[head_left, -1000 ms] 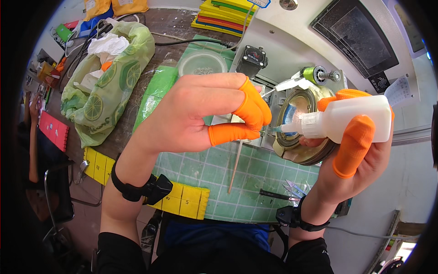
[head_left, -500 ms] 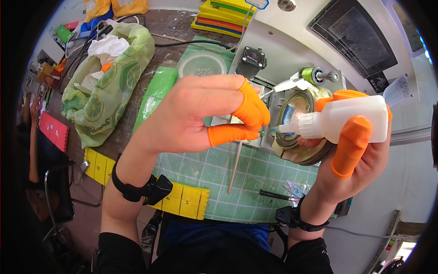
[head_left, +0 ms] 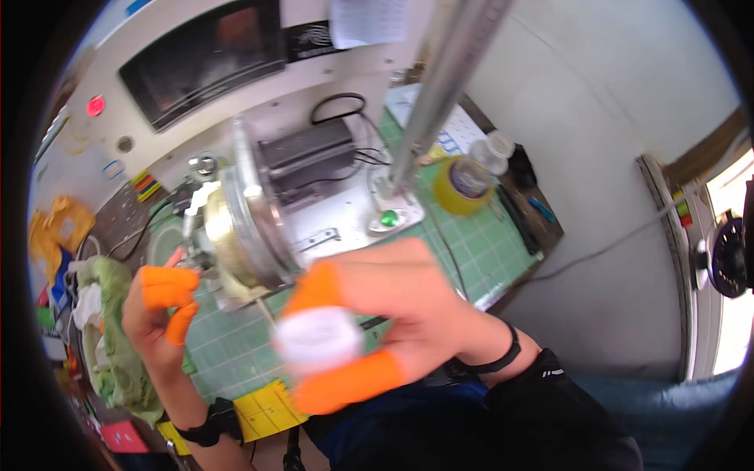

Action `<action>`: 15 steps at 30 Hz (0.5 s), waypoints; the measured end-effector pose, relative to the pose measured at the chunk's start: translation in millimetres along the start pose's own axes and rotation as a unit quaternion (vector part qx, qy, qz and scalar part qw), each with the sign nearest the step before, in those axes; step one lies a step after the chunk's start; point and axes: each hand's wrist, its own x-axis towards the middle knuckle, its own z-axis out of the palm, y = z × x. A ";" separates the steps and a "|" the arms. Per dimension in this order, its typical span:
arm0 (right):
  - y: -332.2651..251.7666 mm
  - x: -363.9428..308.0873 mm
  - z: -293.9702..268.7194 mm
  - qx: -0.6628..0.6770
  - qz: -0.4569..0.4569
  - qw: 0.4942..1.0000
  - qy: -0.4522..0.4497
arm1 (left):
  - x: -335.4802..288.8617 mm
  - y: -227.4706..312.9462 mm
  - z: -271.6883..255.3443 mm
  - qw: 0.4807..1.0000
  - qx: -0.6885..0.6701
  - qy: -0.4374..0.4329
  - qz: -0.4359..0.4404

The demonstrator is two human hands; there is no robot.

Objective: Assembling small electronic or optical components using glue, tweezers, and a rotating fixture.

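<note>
My right hand (head_left: 400, 314), with orange finger cots on thumb and finger, grips a white plastic dropper bottle (head_left: 318, 341) above the near edge of the green cutting mat (head_left: 228, 357). Both are smeared by motion, and the bottle's round white end shows. At the left, my left hand (head_left: 161, 314) has its orange-covered fingers curled toward the thumb beside a bench machine. Anything between those fingertips is too small to make out. The machine's round metal wheel (head_left: 243, 228) stands between my hands, next to a dark motor (head_left: 306, 161).
A metal post (head_left: 440, 94) rises behind my right hand. Right of it stand a jar of yellow liquid (head_left: 459, 188) and a clear bottle (head_left: 493, 153). A green button (head_left: 389, 218) sits on the machine's base. Yellow strip (head_left: 263, 412) and green bag (head_left: 118, 353) lie at left.
The view has swung to the right, showing the motor, post and jar. My right hand has drawn the bottle away from my left fingers and turned it, so its nozzle no longer shows.
</note>
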 end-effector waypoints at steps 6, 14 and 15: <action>-42.9 -119.8 -142.3 -0.079 0.228 0.905 0.349 | 6.0 -14.7 5.0 1.000 -0.010 -0.017 0.002; -11.7 -198.0 -238.7 -0.395 0.554 0.707 0.195 | -33.1 -50.6 -42.8 0.998 0.026 -0.050 -0.024; -6.0 -205.1 -247.3 -0.398 0.556 0.700 0.205 | -33.7 -51.9 -41.9 0.998 0.024 -0.042 -0.034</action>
